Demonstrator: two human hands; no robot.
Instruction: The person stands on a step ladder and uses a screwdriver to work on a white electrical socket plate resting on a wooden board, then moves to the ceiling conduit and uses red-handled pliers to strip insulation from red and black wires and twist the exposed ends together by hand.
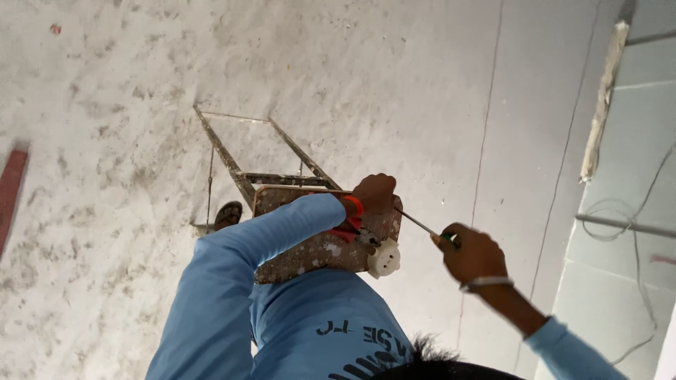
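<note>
Light-blue sleeve (pixel 239 281), paint-spattered brown ladder (pixel 310 246)

Below me lies the dusty grey floor (pixel 105 141), with a red strip (pixel 10 197) at its edge. Loose wires (pixel 634 218) hang along the wall (pixel 634 127) beside a white foam strip (pixel 602 98).

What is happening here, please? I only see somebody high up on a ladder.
A person in a blue shirt stands on a paint-spattered stepladder above a dusty grey floor. The left hand rests on the ladder's top step, beside a round white fitting that lies there. The right hand grips a screwdriver, whose thin shaft points toward the left hand. A sandalled foot shows on a lower step. Loose wires hang along the wall at the right.
</note>
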